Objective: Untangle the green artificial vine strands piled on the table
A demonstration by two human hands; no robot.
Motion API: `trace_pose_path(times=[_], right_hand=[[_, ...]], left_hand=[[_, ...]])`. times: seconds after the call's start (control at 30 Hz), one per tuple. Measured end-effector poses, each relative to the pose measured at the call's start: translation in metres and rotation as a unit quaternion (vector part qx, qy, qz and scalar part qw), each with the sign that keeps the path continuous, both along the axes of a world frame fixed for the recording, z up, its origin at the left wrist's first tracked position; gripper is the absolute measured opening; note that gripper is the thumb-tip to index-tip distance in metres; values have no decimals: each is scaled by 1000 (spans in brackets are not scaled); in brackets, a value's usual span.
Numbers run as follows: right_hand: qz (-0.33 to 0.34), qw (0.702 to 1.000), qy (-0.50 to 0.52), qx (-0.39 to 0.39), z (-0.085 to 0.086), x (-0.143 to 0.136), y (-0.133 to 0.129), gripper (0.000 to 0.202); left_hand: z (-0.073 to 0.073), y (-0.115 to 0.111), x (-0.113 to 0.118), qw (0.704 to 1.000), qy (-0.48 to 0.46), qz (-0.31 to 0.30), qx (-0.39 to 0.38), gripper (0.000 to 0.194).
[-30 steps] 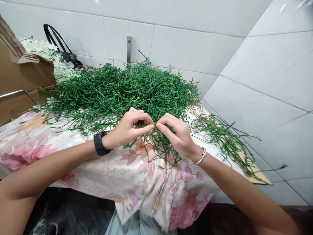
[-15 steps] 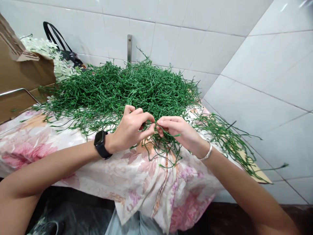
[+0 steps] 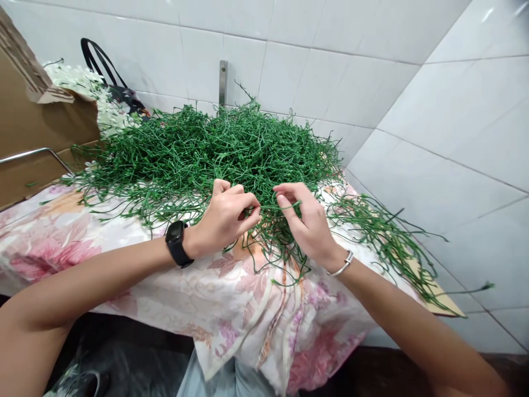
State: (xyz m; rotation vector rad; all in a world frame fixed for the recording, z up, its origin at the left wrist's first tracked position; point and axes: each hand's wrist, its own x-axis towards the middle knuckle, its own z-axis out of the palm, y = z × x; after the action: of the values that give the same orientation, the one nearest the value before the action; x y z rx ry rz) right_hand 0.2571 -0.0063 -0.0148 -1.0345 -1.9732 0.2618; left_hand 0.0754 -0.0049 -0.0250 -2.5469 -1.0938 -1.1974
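At the near edge of the green stem heap (image 3: 215, 149), the left hand (image 3: 225, 218) and right hand (image 3: 308, 223) each had fingers pinched on one thin stem (image 3: 268, 207), stretching it taut between them, clear of the tangle.

Home-based craft workspace in a tiled room: white wall tiles (image 3: 351, 66), a flowered cloth (image 3: 231, 309) over the table, a cardboard box (image 3: 37, 127) at its left edge.

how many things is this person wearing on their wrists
2: a black smartwatch on the wrist of the left hand, and a silver bangle on the wrist of the right hand. None other shows.
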Motion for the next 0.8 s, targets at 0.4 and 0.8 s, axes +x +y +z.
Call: trace_pose_path(times=[0.4, 0.8], right_hand=[[23, 906, -221, 361, 0, 3, -9, 42], [-16, 880, -338, 332, -2, 8, 4, 18]], left_hand=[[4, 0, 0, 994, -60, -25, -86, 12], [7, 4, 0, 980, -109, -54, -156, 11]])
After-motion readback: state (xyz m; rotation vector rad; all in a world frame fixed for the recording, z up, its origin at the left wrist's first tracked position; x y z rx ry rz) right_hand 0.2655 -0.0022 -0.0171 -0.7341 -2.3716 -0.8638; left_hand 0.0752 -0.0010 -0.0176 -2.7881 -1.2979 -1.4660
